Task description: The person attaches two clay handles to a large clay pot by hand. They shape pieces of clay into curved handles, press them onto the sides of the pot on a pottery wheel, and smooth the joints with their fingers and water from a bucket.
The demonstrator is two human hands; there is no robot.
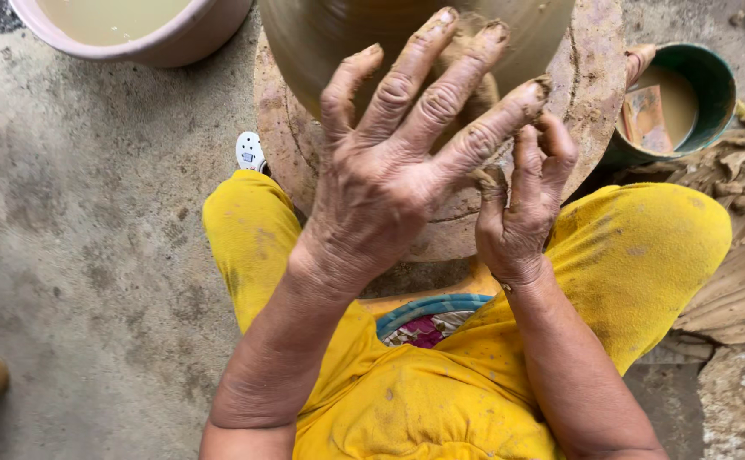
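Fingers (441, 94) of left hand (381, 170) spread over clay pot (304, 43).

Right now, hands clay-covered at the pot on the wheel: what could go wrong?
1. The left hand spreads wet, clay-coated fingers against the clay pot; a slip could dent the soft wall.
2. The right hand pinches a bit of clay just off the wheel disc; it might drop onto the yellow trousers.
3. The green bucket of muddy water sits close to the right knee; a nudge could tip it.
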